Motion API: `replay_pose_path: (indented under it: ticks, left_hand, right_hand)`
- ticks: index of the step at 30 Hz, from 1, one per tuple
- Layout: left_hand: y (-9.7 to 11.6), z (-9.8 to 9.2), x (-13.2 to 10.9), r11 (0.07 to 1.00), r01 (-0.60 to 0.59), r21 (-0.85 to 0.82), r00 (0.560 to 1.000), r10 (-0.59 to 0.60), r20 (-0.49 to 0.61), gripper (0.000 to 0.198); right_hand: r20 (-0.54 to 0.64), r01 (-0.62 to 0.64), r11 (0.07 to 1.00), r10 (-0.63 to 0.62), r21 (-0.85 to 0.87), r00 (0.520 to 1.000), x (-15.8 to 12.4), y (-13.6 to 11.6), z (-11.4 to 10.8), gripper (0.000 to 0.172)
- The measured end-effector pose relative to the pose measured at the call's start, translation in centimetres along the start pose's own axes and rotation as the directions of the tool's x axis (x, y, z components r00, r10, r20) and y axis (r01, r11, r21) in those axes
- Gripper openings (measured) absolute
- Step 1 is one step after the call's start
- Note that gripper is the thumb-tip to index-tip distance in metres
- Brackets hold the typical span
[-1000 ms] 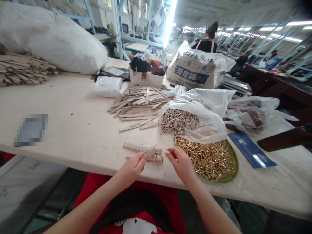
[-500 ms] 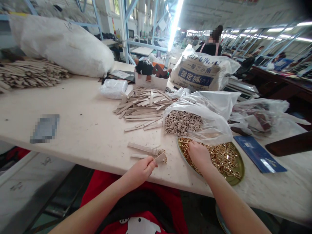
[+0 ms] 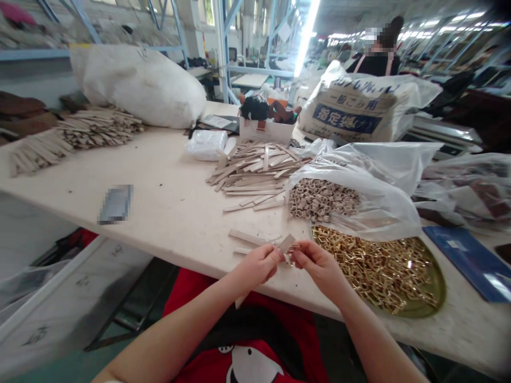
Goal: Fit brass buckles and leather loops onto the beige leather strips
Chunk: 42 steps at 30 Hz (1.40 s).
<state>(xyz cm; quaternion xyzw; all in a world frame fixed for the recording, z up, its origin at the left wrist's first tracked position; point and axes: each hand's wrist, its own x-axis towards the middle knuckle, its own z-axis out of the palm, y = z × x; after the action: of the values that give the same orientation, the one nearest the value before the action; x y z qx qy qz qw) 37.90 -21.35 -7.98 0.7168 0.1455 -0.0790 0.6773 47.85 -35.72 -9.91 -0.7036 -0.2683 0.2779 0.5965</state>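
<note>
My left hand (image 3: pixel 257 266) is closed on a thin beige strip (image 3: pixel 286 243) that sticks up and to the right from my fingers. My right hand (image 3: pixel 317 266) pinches something small and gold at the strip's tip; I cannot make it out clearly. Both hands meet at the near edge of the table (image 3: pixel 167 202). Just right of them lies a round tray (image 3: pixel 433 303) heaped with gold metal buckles (image 3: pixel 379 266). Behind it an open plastic bag (image 3: pixel 379 207) spills beige loops (image 3: pixel 319 198). A few finished strips (image 3: pixel 247 237) lie in front of my hands.
A pile of loose beige strips (image 3: pixel 255 170) sits mid-table, more stacks (image 3: pixel 91 127) at the far left by a big white sack (image 3: pixel 139 85). A printed bag (image 3: pixel 351 114), a small box (image 3: pixel 265 127) and a blue folder (image 3: pixel 467 255) are at the right. A person stands behind.
My right hand left the tray of gold buckles and came back to the strip held by my left hand. The view shifted, so everything sits further right.
</note>
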Motion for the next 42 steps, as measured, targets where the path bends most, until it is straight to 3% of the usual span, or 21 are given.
replay_pose_path:
  ticks: [2, 4, 8, 11, 15, 18, 21, 26, 31, 34, 42]
  left_hand:
    - [-0.4, 0.0, 0.1, 1.000, 0.014, 0.004, 1.000, -0.014, -0.027, 0.034]
    - [-0.9, -0.2, 0.1, 0.985, -0.018, 0.171, 0.993, 0.037, -0.112, 0.030]
    - [-1.6, -1.2, -0.4, 0.868, 0.004, 0.496, 0.972, 0.113, -0.206, 0.024]
    - [-1.8, -1.6, -0.5, 0.859, 0.010, 0.511, 0.981, 0.092, -0.173, 0.027]
    - [-2.5, -1.2, -0.5, 0.899, 0.016, 0.438, 0.993, 0.037, -0.111, 0.030]
    - [-2.9, -0.8, -0.5, 0.923, 0.008, 0.384, 0.995, 0.031, -0.095, 0.030]
    - [-2.7, -0.6, -0.5, 0.935, -0.038, 0.352, 0.993, 0.074, -0.089, 0.032]
    - [-1.7, -0.3, -0.5, 0.954, -0.095, 0.285, 0.986, 0.129, -0.104, 0.026]
    - [-1.6, 0.2, -0.7, 0.999, -0.026, 0.024, 0.998, 0.027, -0.062, 0.022]
    - [-1.9, 0.2, -1.0, 0.996, 0.033, -0.081, 0.999, -0.034, -0.006, 0.021]
    - [-1.4, -0.3, -1.9, 0.979, 0.132, -0.157, 0.991, -0.126, 0.047, 0.015]
  right_hand:
    - [-0.020, -0.039, 0.981, 0.044, 0.190, 0.999, -0.1, 0.2, 2.2, 0.019]
    - [-0.042, -0.120, 0.929, 0.143, 0.351, 0.989, 0.0, 0.6, 3.5, 0.017]
    - [0.095, -0.310, 0.668, 0.338, 0.677, 0.936, 0.4, 0.9, 3.7, 0.028]
    - [0.133, -0.316, 0.514, 0.361, 0.797, 0.923, 0.5, 0.8, 3.2, 0.032]
    - [0.031, -0.246, 0.465, 0.422, 0.850, 0.906, 0.6, 0.8, 3.3, 0.019]
    - [0.040, -0.244, 0.439, 0.423, 0.865, 0.905, 0.4, 0.9, 4.2, 0.019]
    - [0.013, -0.214, 0.472, 0.394, 0.855, 0.919, 0.0, 0.9, 5.3, 0.018]
    - [-0.153, -0.092, 0.663, 0.302, 0.743, 0.941, -1.0, 0.9, 6.9, 0.024]
    - [-0.247, -0.036, 0.824, 0.211, 0.565, 0.946, -1.9, 1.4, 7.8, 0.025]
    - [-0.229, -0.054, 0.869, 0.190, 0.492, 0.955, -2.3, 1.4, 7.7, 0.022]
    - [-0.235, -0.101, 0.920, 0.201, 0.379, 0.951, -2.5, 0.8, 6.7, 0.020]
